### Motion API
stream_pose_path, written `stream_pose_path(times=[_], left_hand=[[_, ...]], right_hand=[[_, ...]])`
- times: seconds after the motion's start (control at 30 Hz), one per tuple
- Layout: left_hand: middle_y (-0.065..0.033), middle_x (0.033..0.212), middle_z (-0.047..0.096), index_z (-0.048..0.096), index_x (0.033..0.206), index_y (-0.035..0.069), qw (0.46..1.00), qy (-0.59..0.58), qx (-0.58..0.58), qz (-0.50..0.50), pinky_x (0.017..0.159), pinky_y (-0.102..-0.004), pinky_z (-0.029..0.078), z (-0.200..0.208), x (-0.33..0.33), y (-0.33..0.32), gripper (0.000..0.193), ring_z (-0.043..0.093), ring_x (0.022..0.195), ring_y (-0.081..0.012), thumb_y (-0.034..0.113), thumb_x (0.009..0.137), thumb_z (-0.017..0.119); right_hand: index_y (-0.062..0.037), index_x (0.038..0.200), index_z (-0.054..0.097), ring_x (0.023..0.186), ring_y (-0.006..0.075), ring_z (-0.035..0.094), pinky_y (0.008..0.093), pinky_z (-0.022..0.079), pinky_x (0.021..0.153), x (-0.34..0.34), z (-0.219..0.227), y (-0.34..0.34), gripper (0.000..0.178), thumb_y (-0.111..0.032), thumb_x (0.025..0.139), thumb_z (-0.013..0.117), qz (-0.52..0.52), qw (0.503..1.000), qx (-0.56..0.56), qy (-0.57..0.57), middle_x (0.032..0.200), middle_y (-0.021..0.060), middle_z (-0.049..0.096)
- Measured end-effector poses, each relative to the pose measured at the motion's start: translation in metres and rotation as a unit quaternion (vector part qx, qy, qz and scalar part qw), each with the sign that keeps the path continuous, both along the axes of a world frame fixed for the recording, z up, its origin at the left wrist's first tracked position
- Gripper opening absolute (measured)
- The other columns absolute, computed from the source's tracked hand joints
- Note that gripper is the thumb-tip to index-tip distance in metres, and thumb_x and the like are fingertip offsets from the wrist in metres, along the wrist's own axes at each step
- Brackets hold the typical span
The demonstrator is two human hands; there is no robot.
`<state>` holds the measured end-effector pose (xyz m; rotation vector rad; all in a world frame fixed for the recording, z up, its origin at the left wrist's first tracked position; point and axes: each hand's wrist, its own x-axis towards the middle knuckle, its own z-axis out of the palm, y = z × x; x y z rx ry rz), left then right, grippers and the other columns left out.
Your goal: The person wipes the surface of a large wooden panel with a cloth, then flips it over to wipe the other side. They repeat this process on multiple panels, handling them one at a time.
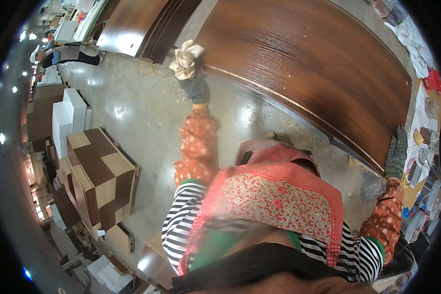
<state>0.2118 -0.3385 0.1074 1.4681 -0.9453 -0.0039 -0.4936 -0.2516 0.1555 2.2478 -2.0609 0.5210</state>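
Observation:
A large glossy brown wood-grain panel (313, 54) lies in front of me, its near edge pale and rough. My left hand (196, 89), in a dark grey knit glove, grips a crumpled cream cloth (185, 60) by the panel's left corner. The cloth hides most of those fingers. On the far right, my right hand (396, 153) wears a similar grey glove. Its fingers are stretched out against the panel's right end, with nothing visible in them. Orange floral sleeve covers (197, 144) are on both my forearms.
More brown panels (132, 24) stand at the upper left. Stacked boards in brown and beige (100, 171) and white boards (68, 117) rise on the left. Along the right side lie white plastic sheets (411, 44), a red item (433, 82) and assorted small clutter. Grey concrete floor (137, 108) shows between.

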Motion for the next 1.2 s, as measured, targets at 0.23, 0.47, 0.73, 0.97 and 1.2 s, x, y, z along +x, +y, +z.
stream_pose_path(times=[0.23,0.47,0.73,0.97,1.2], left_hand=[[-0.0096,0.116,0.064,0.056,0.131,0.001,0.998,0.045,0.012,-0.048,0.099,-0.0363,0.046,0.031,0.023,-0.017,0.042,0.060,0.107,-0.0227,0.019,0.094,0.068],[-0.0080,0.101,0.060,0.057,0.124,0.006,0.983,-0.017,-0.085,-0.165,0.076,-0.0260,0.051,0.031,-0.048,-0.013,0.026,0.059,0.087,-0.0124,0.012,0.099,0.059],[-0.0081,0.113,0.060,0.049,0.134,0.005,0.959,0.172,0.006,-0.226,0.078,-0.0291,0.052,-0.003,-0.056,0.006,0.039,0.061,0.093,-0.0173,0.018,0.098,0.059],[-0.0132,0.121,0.064,0.050,0.129,0.003,0.977,0.073,0.008,-0.202,0.084,-0.0318,0.054,0.036,-0.048,0.000,0.033,0.065,0.101,-0.0220,0.009,0.097,0.059],[-0.0141,0.130,0.062,0.058,0.129,0.005,0.939,-0.159,-0.015,-0.305,0.102,-0.0428,0.045,0.032,-0.224,0.055,0.039,0.059,0.119,-0.0285,0.016,0.092,0.063]], right_hand=[[-0.0049,0.143,0.052,0.139,0.0316,0.044,0.0390,0.032,0.119,0.004,0.006,0.000,0.041,-0.016,0.103,0.048,0.010,0.999,-0.013,0.050,0.149,0.0151,0.050],[-0.0065,0.143,0.053,0.137,0.0310,0.048,0.0407,0.036,0.116,0.010,0.007,0.000,0.042,-0.020,0.103,0.049,-0.077,0.997,0.003,0.020,0.146,0.0152,0.053],[-0.0089,0.142,0.053,0.136,0.0306,0.049,0.0385,0.037,0.114,0.002,-0.005,-0.002,0.040,-0.023,0.105,0.048,-0.079,0.995,-0.018,0.058,0.146,0.0150,0.054],[-0.0078,0.141,0.055,0.136,0.0306,0.049,0.0386,0.037,0.114,-0.001,-0.005,-0.001,0.040,-0.023,0.105,0.049,-0.079,0.996,-0.027,0.030,0.145,0.0139,0.054],[-0.0073,0.141,0.055,0.135,0.0311,0.050,0.0393,0.038,0.114,0.003,-0.013,0.000,0.040,-0.022,0.104,0.050,-0.063,0.997,-0.028,0.033,0.145,0.0153,0.055]])
